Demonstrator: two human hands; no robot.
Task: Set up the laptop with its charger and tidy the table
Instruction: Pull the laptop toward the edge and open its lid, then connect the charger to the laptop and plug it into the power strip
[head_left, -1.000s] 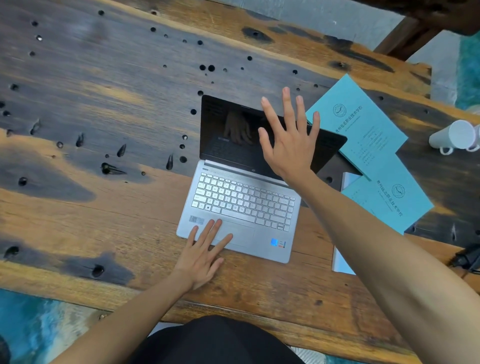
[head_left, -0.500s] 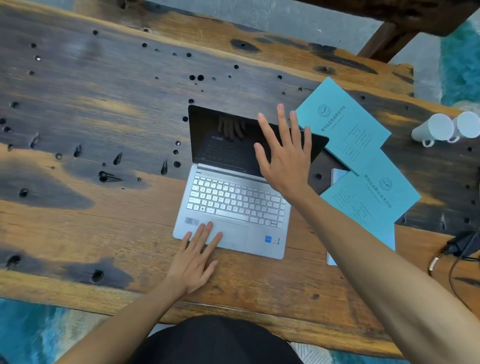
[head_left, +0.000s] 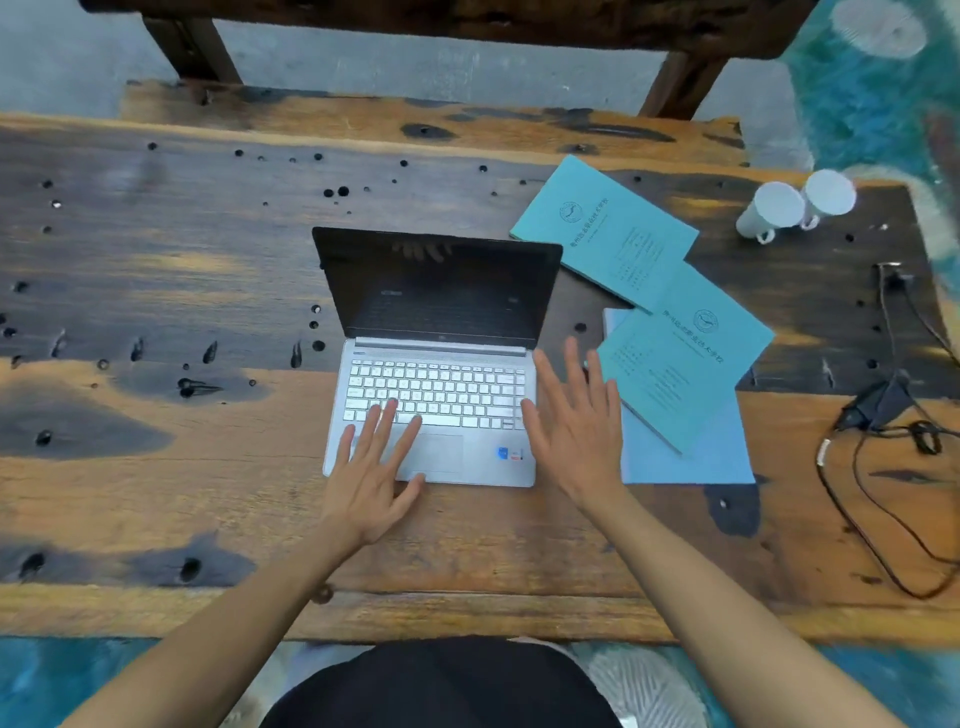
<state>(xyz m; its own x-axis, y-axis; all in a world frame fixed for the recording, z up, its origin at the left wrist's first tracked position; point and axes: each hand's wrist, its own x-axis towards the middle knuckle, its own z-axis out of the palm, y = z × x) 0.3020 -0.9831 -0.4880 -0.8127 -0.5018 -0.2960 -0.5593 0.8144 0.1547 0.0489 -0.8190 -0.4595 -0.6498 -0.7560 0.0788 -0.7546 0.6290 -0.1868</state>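
The left hand (head_left: 371, 475) lies flat on the open laptop (head_left: 434, 410); the right hand (head_left: 576, 426), fingers spread, holds nothing beside it.

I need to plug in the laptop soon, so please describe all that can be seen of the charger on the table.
The charger is a small black power brick lying on the wooden table near its right edge, far right of the laptop. Thin dark cable runs from it in loose loops toward the near edge and away toward the far side. Nothing plugs it into the laptop, and neither hand touches it.
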